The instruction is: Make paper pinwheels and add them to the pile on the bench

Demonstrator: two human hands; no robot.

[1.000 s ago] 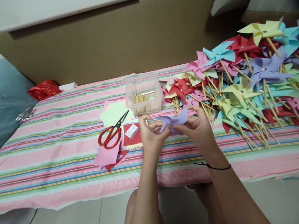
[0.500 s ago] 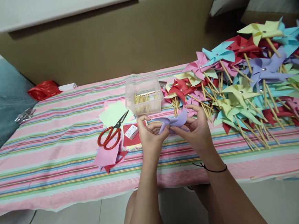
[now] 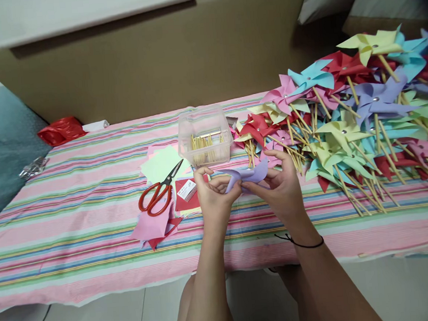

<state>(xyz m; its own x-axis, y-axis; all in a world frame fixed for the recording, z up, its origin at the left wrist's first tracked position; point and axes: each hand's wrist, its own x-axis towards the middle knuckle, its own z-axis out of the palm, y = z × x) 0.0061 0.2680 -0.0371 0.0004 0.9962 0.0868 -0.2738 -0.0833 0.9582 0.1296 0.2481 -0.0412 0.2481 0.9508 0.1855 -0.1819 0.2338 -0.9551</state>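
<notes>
A purple paper pinwheel [image 3: 256,173] with folded blades is held over the striped cloth [image 3: 91,200]. My left hand [image 3: 216,195] grips it from the left, thumb pressed at its middle. From the right, my right hand [image 3: 280,182] pinches the same paper, its thumb meeting the left thumb near the centre. No stick can be seen on this pinwheel, and its underside is hidden by my fingers. Just beyond my hands stands a clear plastic box [image 3: 215,112] holding short wooden sticks [image 3: 202,149].
Orange-handled scissors [image 3: 156,197] lie on coloured paper squares [image 3: 157,165] at left, beside a small white card [image 3: 187,191]. Finished pinwheels [image 3: 345,133] on sticks are heaped at right. A red plastic bag [image 3: 61,131] sits at the far left. A brown board [image 3: 154,61] rises behind.
The view has shifted very slightly. Both hands keep the purple pinwheel in nearly the same place and grip.
</notes>
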